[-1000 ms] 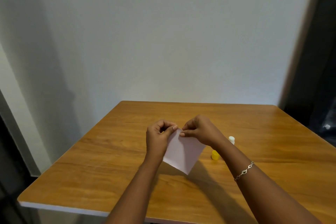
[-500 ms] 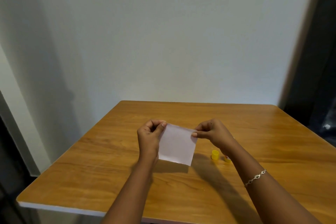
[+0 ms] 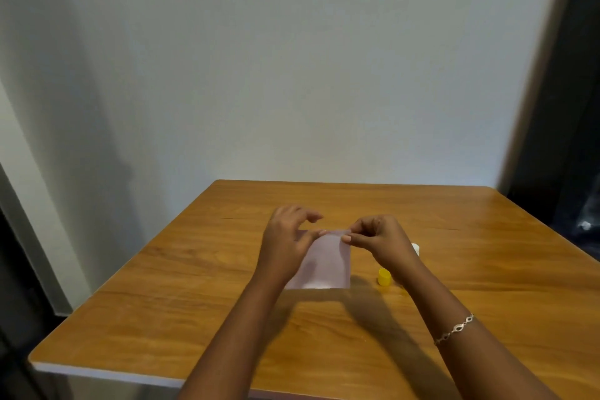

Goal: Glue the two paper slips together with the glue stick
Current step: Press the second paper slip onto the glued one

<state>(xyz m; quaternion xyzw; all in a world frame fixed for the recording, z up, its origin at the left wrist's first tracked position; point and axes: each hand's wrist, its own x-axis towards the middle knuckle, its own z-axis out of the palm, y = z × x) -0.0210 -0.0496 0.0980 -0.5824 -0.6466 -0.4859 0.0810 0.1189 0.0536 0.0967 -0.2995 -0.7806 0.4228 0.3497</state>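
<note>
1. The person stands at a wooden table (image 3: 194,318) that is pushed against a plain white wall (image 3: 292,75). Both forearms reach over the near edge.
2. The paper (image 3: 328,265) is between the two hands, over the middle of the table. It looks like one pale sheet; I cannot tell if two slips lie together in it.
3. The lower edge of the paper is close to the table top and a shadow lies under it. I cannot tell if this edge touches the wood.
4. The right hand (image 3: 380,240) pinches the upper right corner of the paper between the thumb and the curled fingers.
5. The left hand (image 3: 285,245) is blurred. Its thumb tip touches the upper edge of the paper, and the other fingers are loosely bent, spread and lifted away from the sheet. This hand covers the left part of the paper.
6. A small yellow cap (image 3: 384,277) stands on the table just beside the right wrist, to the right of the paper.
7. A small white piece (image 3: 416,249) shows behind the right wrist, mostly hidden.
8. A thin silver bracelet (image 3: 454,329) is on the right forearm.
</note>
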